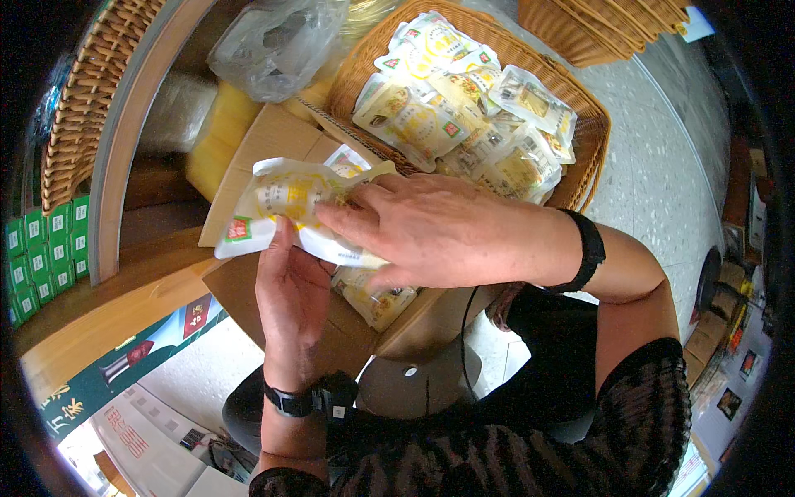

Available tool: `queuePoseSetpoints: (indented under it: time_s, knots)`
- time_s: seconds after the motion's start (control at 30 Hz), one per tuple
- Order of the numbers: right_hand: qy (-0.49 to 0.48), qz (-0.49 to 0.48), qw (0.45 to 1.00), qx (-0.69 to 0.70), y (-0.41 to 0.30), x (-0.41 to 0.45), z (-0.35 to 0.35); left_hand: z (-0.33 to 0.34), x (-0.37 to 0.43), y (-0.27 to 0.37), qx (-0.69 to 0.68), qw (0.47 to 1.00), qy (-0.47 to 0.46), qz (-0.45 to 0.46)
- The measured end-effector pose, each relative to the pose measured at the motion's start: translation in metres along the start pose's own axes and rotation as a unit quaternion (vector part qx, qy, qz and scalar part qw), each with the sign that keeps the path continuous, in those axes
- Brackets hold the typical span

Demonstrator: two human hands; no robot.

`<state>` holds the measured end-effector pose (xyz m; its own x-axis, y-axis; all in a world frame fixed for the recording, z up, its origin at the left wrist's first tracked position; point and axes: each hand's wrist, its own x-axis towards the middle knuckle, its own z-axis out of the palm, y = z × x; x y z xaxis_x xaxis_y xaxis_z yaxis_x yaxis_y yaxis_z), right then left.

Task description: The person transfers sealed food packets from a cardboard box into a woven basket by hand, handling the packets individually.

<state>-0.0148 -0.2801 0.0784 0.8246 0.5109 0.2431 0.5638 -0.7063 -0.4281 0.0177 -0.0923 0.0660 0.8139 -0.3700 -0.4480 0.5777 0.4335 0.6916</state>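
Observation:
A glossy food pouch (279,194), white with yellow print, is held tilted above an open cardboard box (248,146). My left hand (290,292) grips its near edge from below, thumb on the printed face. Across the right part of the same pouch lies my right hand (428,230), fingers on the face and covering much of that end. Beneath my hands another pouch (379,298) rests in the box. One more pouch (346,163) shows at the box's far side, partly hidden.
Beyond the box stands a wicker basket (593,133) heaped with similar pouches (459,93). Stacked wicker baskets (584,28) are at the upper right. A clear plastic bag (273,50) lies behind the box. Green cartons (46,255) and a wooden shelf edge (124,304) are at left.

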Motion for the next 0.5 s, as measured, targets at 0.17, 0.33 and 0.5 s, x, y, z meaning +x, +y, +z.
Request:
queuePoseSetpoints:
  time_s: [0.17, 0.33, 0.5]
  knots:
    - [-0.019, 0.073, 0.990, 0.117, 0.022, -0.004, -0.031, -0.043, 0.007, -0.019, -0.005, 0.999, 0.039, -0.019]
    - [0.137, 0.108, 0.973, 0.148, 0.058, -0.013, -0.068, -0.098, 0.022, -0.058, 0.034, 0.991, -0.030, -0.129]
    - [0.071, 0.248, 0.954, 0.153, 0.085, -0.026, -0.086, -0.136, 0.046, -0.129, 0.129, 0.954, -0.049, -0.267]
